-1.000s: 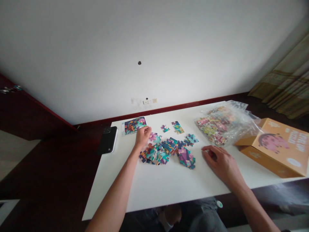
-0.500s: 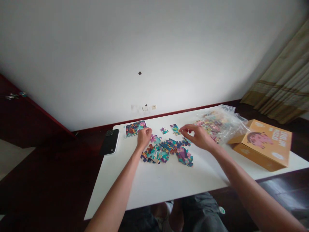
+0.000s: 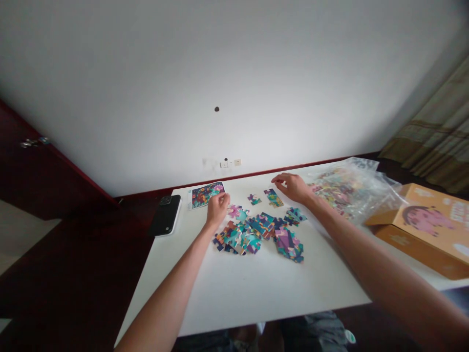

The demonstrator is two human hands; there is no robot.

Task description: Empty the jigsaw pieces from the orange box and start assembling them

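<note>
A heap of colourful puzzle pieces (image 3: pixel 256 234) lies on the white table (image 3: pixel 256 288). My left hand (image 3: pixel 217 208) rests at the heap's far left edge with its fingers curled in; what they hold, if anything, is hidden. My right hand (image 3: pixel 292 187) reaches to the far side of the table, its fingers apart over a joined pair of pieces (image 3: pixel 273 197). A small single piece (image 3: pixel 253 199) lies to the left of that pair.
A picture card (image 3: pixel 205 194) and a black phone (image 3: pixel 166 214) lie at the table's far left. At the right are a clear bag of puzzle pieces (image 3: pixel 348 190) and an orange cardboard box (image 3: pixel 427 227). A white wall stands behind.
My right hand went from the table's near right side across the heap to the far joined pieces. My left hand stayed put at the heap's left edge.
</note>
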